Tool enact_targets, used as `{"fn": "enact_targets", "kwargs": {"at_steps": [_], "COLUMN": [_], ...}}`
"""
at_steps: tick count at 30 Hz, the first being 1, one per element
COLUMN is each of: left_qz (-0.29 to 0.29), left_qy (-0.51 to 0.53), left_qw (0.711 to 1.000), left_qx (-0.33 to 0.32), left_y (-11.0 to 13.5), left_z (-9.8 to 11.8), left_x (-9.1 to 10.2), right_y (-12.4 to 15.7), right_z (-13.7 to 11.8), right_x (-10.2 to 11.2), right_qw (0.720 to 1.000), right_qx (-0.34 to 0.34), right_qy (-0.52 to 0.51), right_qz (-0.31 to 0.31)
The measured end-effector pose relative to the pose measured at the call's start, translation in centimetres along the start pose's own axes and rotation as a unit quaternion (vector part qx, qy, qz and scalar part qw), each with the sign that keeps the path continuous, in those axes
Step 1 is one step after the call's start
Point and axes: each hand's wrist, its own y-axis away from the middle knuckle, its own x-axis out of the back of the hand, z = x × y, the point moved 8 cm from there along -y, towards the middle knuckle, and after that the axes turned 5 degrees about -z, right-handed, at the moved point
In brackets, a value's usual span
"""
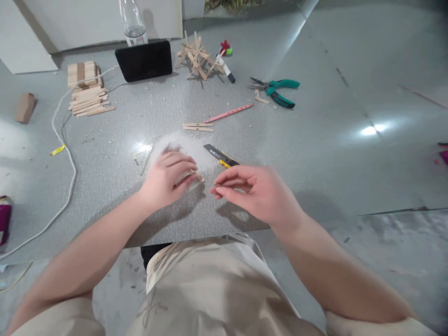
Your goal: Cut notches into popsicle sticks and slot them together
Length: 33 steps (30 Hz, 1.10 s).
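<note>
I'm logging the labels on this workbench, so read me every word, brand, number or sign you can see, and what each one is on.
Nothing can be read with certainty.
Utility knife: pale lettering on the dark body, too blurred.
Shirt: brown script, illegible.
Bottle: a label with dark and reddish print, too small.
Pliers: faint marking on the lower handle, unreadable.
Two sticks: small dark marks, too small.

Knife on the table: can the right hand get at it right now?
Probably yes: the knife lies just beyond the right hand, with nothing seen between them, though that hand may hold something small.
</note>
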Motion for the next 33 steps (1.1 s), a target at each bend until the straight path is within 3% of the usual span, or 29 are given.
{"fn": "enact_targets", "kwargs": {"at_steps": [4,11,22,33], "left_qz": [-0.059,-0.071,-0.076,-0.113], "left_qy": [0.168,0.222,0.286,0.348], "left_qw": [0.983,0.970,0.955,0.929], "left_qx": [0.036,0.075,-0.024,-0.053], "left_y": [0.0,0.4,0.1,0.1], "left_z": [1.8,1.3,2.0,2.7], "left_x": [-0.9,-1.5,-1.1,-1.3], "right_y": [-0.2,-0.1,0.0,0.8], "right_z": [-0.2,-1.4,-2.4,-4.0], "right_x": [-0.8,-1.3,-1.3,-2.1], "right_qw": [0.998,0.990,0.975,0.935], "right_qx": [0.001,0.050,0.101,0.246], "right_qy": [0.066,0.134,0.195,0.249], "right_qz": [-0.021,-0.019,-0.041,-0.053]}}
